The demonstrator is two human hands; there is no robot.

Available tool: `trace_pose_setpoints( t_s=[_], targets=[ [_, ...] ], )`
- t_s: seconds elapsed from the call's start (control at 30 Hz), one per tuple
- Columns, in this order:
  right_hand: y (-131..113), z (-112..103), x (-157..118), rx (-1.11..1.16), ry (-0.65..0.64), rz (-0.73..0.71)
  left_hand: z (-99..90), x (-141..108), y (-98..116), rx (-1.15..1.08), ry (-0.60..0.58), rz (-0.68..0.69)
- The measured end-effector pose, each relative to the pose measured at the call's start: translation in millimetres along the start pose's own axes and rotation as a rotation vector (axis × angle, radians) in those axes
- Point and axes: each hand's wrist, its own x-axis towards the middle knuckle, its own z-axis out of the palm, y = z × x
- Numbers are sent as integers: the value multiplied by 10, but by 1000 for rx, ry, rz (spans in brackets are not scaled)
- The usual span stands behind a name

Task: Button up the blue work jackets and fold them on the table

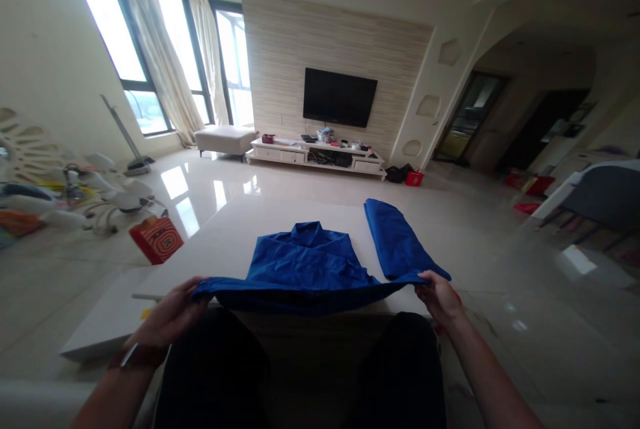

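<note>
A blue collared shirt lies on the white table, its collar pointing away from me and its sides folded inward. Its near edge is stretched wide and lifted at the table's front, above my knees. My left hand pinches the left corner of that edge. At the right corner, my right hand grips the cloth between thumb and fingers. Just beyond the right hand lies a folded blue cloth bundle, long and flat, near the table's right side.
A red printed bag stands left of the table. Farther off are a TV stand with small items, a wall TV and a pale bench. A dark chair stands at right.
</note>
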Motion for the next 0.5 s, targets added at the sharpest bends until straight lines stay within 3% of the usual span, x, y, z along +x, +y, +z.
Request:
trace_pose_setpoints(
  t_s=[0.1,0.27,0.37,0.43,0.5],
  targets=[
    [-84,371,216,-91,29,-14,165,300,55,-8,85,59],
    [-325,1319,1052,-227,-1,-94,723,899,422,61,108,355],
    [-338,1785,1535,-381,-49,-169,1100,1234,610,363,40,606],
    [-169,1893,1721,-525,-54,-204,1178,1446,625,699,13,720],
    [134,1801,1772,-676,-41,-224,1029,1639,540,982,68,750]
  ],
)
